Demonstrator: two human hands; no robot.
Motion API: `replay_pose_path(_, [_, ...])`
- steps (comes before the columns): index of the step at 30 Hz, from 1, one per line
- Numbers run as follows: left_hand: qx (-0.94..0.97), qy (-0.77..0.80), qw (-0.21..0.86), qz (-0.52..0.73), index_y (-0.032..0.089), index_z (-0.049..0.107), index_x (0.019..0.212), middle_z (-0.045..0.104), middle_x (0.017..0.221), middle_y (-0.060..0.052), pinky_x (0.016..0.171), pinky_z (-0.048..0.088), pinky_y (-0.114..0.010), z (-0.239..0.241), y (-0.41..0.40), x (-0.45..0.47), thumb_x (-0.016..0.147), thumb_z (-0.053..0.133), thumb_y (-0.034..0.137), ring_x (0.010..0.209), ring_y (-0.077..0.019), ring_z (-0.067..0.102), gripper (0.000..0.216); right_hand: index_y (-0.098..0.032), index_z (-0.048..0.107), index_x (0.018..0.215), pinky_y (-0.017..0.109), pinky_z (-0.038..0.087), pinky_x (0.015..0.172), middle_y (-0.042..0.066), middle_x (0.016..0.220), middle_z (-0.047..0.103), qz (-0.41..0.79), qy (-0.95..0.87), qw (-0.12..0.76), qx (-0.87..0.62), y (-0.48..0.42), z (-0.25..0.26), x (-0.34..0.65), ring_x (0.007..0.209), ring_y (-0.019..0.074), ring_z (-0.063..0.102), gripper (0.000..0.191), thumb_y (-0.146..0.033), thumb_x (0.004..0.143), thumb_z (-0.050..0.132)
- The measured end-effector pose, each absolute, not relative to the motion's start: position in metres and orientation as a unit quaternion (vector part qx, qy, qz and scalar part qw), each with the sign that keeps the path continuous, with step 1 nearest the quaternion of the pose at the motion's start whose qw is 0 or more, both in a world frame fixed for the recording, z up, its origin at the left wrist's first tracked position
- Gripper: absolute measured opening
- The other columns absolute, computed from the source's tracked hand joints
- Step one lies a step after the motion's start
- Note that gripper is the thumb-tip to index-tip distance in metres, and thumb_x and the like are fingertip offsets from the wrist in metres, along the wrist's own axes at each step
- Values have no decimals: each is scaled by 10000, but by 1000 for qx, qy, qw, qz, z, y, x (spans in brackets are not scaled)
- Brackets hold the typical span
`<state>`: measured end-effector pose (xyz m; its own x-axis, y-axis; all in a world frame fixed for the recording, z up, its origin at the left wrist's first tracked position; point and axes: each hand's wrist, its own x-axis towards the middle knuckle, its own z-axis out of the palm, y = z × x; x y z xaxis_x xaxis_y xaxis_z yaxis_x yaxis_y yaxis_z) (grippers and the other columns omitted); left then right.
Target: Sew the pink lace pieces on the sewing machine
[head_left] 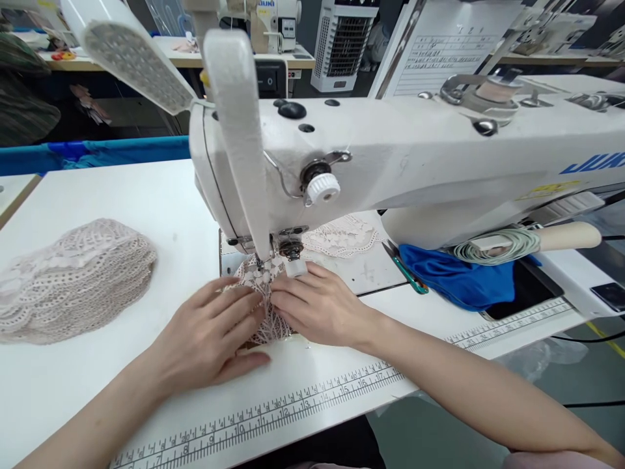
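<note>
Two bare hands are working at one white sewing machine (415,150). Both are resting on one small piece of pale lace (267,326), which is lying on the table (146,208) between the two sets of fingertips and reaching up under the presser foot (262,262) just beyond them.

The left hand (215,332) is lying flat, its fingers loosely spread and pressing down on the lace's left side, gripping nothing. The right hand (317,306) is lying opposite, its fingers slightly bent and close together, their tips touching the lace's right edge. The two sets of fingertips are almost meeting.

Well to the left of the left fingers, one heap of similar lace (73,277) is sitting on the table. Beyond the right fingers, a second flat lace piece (344,236) is lying behind the needle. Further right, one pair of green-handled snips (407,273) is lying beside one bundle of blue cloth (454,273). One printed ruler strip (293,407) is running along the table edge below both wrists.

The hands are hiding most of the lace, the needle is hard to make out, and the machine's right end is cut off.
</note>
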<state>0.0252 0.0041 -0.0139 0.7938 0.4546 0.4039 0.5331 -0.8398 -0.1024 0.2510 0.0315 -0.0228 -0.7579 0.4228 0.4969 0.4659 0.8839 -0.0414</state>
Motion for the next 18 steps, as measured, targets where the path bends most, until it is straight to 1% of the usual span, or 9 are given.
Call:
replay_pose_path(2, [-953,-225,99,-177,118,649,996,710,1041,-108,917,503,-420,-14,3,25,883,582,392,981,-245,652,304,-139,645,924,312,451,783,45,958,704,-30,-944,254,-209,30,-21,253,834,157,615,178,-245,939,503])
replay_pose_path(5, [-947,-222,134,-188,101,629,923,712,967,-108,807,540,-363,-16,3,27,892,541,159,905,-229,663,110,-99,626,1009,340,472,763,96,989,679,17,-949,239,-203,28,-21,253,865,204,599,516,-588,876,528])
replay_pose_path(6, [-943,-236,130,-197,97,617,923,710,952,-106,781,545,-347,-17,3,28,894,521,120,895,-222,662,103,-87,613,1050,348,480,765,113,1019,671,29,-948,235,-214,27,-22,253,883,214,594,581,-627,851,537])
replay_pose_path(7, [-937,-256,118,-206,94,604,932,708,941,-104,759,548,-333,-18,3,29,900,506,108,884,-212,659,104,-80,599,1089,347,487,761,126,1050,665,33,-944,233,-230,27,-24,252,900,217,591,569,-597,856,554])
replay_pose_path(8, [-931,-278,101,-216,95,593,938,705,928,-99,739,550,-316,-20,3,30,906,499,107,866,-197,656,100,-80,592,1114,338,492,752,133,1077,662,28,-940,234,-247,27,-26,251,913,213,591,484,-504,884,566])
replay_pose_path(10, [-919,-308,80,-232,101,581,943,704,917,-93,709,552,-295,-21,3,32,910,504,121,824,-172,651,86,-100,613,1093,311,492,747,116,1090,677,-2,-932,246,-266,27,-30,248,916,190,599,233,-243,928,533])
replay_pose_path(12, [-916,-319,88,-226,92,590,1003,709,997,-122,733,561,-322,-21,3,33,909,529,193,869,-194,658,150,-128,656,994,294,487,773,75,1036,709,-37,-927,268,-259,28,-33,248,901,166,613,206,-74,917,473])
replay_pose_path(15, [-915,-326,128,-198,76,579,1181,679,1164,-154,783,558,-392,-21,3,33,894,542,260,1019,-269,646,343,-153,682,879,296,480,832,38,946,739,-61,-925,293,-235,30,-34,249,940,162,636,268,-13,892,454])
replay_pose_path(18, [-917,-316,167,-179,87,594,1210,686,1170,-124,814,538,-402,-20,3,32,884,530,162,1103,-291,625,341,-141,692,850,295,486,851,38,899,749,-74,-927,302,-211,31,-32,250,944,164,661,253,-13,873,474])
